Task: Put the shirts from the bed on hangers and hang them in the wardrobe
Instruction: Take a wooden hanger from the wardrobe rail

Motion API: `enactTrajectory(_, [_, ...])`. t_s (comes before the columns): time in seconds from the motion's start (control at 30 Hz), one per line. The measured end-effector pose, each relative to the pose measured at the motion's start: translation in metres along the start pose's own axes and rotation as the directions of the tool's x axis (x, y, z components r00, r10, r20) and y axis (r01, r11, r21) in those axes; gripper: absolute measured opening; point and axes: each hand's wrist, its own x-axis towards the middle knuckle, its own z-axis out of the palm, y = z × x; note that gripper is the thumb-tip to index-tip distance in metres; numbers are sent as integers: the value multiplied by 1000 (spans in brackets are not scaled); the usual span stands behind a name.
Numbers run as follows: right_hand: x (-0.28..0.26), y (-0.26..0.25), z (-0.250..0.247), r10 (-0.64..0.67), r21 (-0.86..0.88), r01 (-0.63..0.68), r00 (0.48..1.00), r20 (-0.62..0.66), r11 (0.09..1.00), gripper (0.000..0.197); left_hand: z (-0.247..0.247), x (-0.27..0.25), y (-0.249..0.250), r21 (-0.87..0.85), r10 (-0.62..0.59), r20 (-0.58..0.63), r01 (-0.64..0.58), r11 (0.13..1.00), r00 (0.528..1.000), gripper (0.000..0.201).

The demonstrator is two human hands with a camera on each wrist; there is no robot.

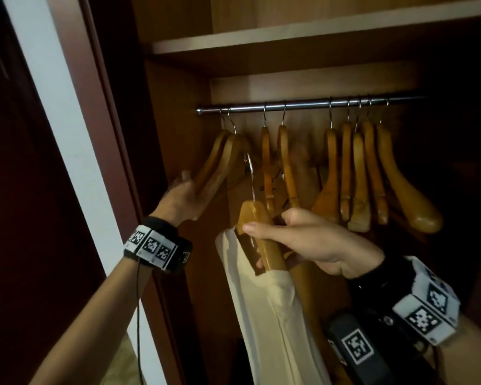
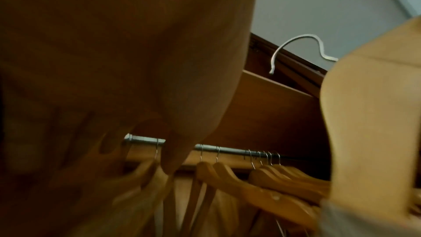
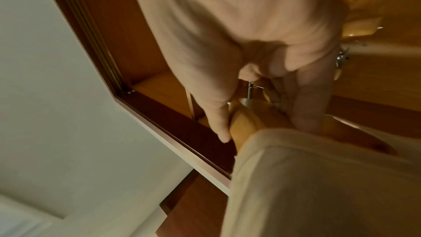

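A cream shirt [image 1: 264, 309] hangs on a wooden hanger [image 1: 257, 218] that my right hand [image 1: 261, 243] grips at its shoulder, thumb on top. Its metal hook [image 1: 250, 173] is free in the air, below the steel rail [image 1: 303, 104] and off it. My left hand [image 1: 190, 190] reaches into the wardrobe, flat against the lower ends of the two leftmost hangers [image 1: 220, 165]. In the left wrist view its fingers [image 2: 173, 159] point at the rail [image 2: 227, 150], with the free hook [image 2: 296, 42] above. The right wrist view has the shirt [image 3: 318, 186] under my fingers [image 3: 218, 123].
Several bare wooden hangers [image 1: 358, 176] crowd the right part of the rail, and two more [image 1: 275, 168] hang mid-rail. A shelf [image 1: 289, 37] runs above the rail. The wardrobe's dark frame [image 1: 109, 134] and a white wall strip [image 1: 53, 107] stand at the left.
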Motion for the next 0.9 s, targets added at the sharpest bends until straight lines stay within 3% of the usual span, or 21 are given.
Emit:
enactTrajectory(0.07, [0,-6,-1,-29,22,30,999,-36,999,48,12,13,3,25,-95,98,93,995,991,82])
enactTrajectory(0.13, [-1,-14,-5,-56,23,58,995,-81,998,51,20,21,8,44,-109,113,105,993,988,86])
enactTrajectory(0.3, [-4,-39,-23,-75,25,78,991,-113,997,56,46,29,20,-190,-14,213,55,980,977,76])
enactTrajectory(0.43, [-5,-43,-28,-67,-17,65,989,-129,998,68,57,28,27,-266,144,189,-91,960,971,71])
enactTrajectory(0.53, [-6,-38,-29,-41,-40,37,992,-116,999,60,57,24,35,-327,213,177,-146,934,961,56])
enactTrajectory(0.67, [-7,-26,-23,14,-50,-18,997,-72,999,45,63,18,47,-376,195,136,-131,917,971,34])
enactTrajectory(0.9, [4,-9,-3,35,-48,-35,999,0,998,38,56,9,38,-327,167,-60,-177,928,984,26])
